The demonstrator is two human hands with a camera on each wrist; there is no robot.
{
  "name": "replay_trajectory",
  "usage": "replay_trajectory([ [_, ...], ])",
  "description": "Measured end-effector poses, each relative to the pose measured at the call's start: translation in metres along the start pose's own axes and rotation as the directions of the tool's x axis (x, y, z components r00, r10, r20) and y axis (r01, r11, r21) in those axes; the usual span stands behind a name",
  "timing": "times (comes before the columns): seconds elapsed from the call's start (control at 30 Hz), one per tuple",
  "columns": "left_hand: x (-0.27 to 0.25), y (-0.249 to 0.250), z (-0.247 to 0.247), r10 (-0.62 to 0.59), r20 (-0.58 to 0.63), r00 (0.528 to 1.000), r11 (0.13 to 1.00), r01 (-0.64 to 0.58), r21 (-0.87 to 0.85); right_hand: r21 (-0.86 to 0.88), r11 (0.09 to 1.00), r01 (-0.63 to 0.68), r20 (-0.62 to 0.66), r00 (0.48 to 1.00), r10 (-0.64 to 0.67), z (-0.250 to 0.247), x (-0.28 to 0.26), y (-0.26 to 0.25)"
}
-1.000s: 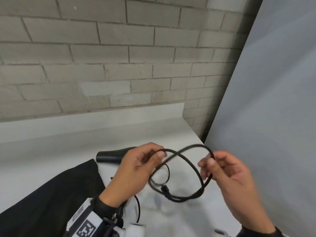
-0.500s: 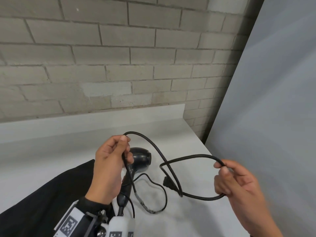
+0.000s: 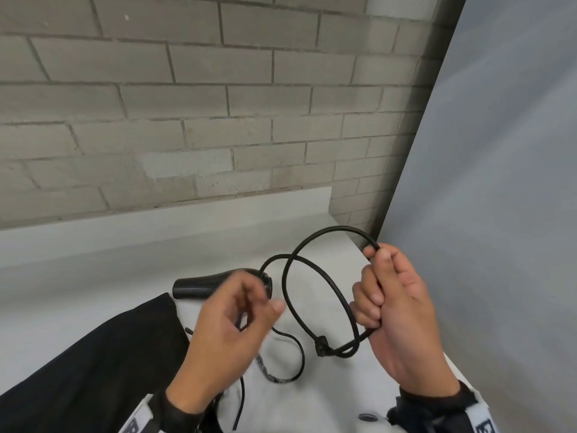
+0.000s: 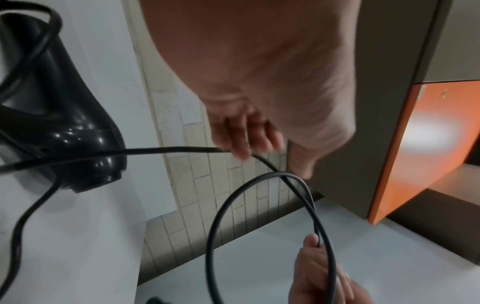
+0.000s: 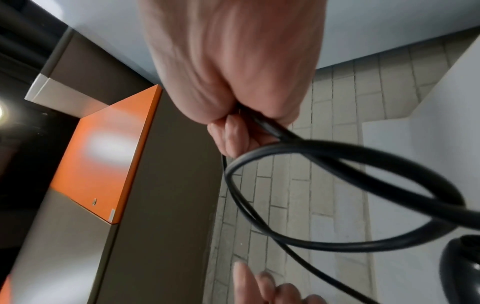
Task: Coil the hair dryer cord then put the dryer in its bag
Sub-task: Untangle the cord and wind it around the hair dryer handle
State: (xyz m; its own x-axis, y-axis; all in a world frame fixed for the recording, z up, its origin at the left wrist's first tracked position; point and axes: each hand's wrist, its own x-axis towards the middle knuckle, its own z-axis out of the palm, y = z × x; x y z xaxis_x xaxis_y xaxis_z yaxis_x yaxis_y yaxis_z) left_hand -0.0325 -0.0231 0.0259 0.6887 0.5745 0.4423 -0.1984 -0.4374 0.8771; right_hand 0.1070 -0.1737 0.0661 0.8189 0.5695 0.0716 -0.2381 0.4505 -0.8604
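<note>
My right hand [image 3: 376, 276] grips a loop of the black cord [image 3: 327, 232] above the right end of the white counter [image 3: 93, 260]. The plug [image 3: 321, 346] hangs at the loop's bottom. My left hand [image 3: 259, 298], blurred, curls its fingers loosely round the cord where it runs toward the loop; the left wrist view shows the cord [image 4: 215, 216] passing under the fingertips [image 4: 241, 146]. The black hair dryer [image 3: 193, 287] lies on the counter behind my left hand, glossy in the left wrist view [image 4: 64, 133]. The black bag [image 3: 93, 370] lies flat at the lower left.
A brick wall [image 3: 218, 120] stands behind the counter, and a grey panel [image 3: 499, 214] closes off the right side. More slack cord [image 3: 299, 360] curls on the counter between my hands. An orange cabinet door [image 5: 103, 154] shows in the wrist views.
My left hand has dropped from its raised spot and moved right toward the right hand, carrying cord over. The right hand has risen and now holds a rounder, upright loop.
</note>
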Motion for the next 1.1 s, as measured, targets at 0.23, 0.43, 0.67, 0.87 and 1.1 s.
replay_trajectory([
  [0.23,-0.026,-0.015,0.028,0.144,0.317,0.937,0.947,-0.224,0.231,0.169,0.985,-0.033,-0.007,0.999,0.035,0.016,0.008,0.004],
  [0.43,-0.017,-0.02,0.028,0.126,0.34,0.932,0.96,-0.201,0.197,-0.033,0.999,-0.018,0.085,0.996,0.021,0.015,0.008,0.017],
  [0.67,-0.009,-0.021,0.018,-0.133,0.062,0.989,0.978,0.142,-0.155,-0.589,0.808,-0.023,0.339,0.9,0.273,-0.022,-0.004,0.049],
  [0.87,-0.007,-0.019,0.019,-0.276,0.03,0.961,0.911,0.272,-0.311,-0.703,0.709,0.048,0.358,0.886,0.295,-0.021,-0.016,0.064],
  [1.1,-0.007,-0.025,0.011,-0.287,0.124,0.95,0.867,0.313,-0.389,-0.526,0.85,0.016,0.332,0.924,0.188,-0.021,-0.019,0.063],
])
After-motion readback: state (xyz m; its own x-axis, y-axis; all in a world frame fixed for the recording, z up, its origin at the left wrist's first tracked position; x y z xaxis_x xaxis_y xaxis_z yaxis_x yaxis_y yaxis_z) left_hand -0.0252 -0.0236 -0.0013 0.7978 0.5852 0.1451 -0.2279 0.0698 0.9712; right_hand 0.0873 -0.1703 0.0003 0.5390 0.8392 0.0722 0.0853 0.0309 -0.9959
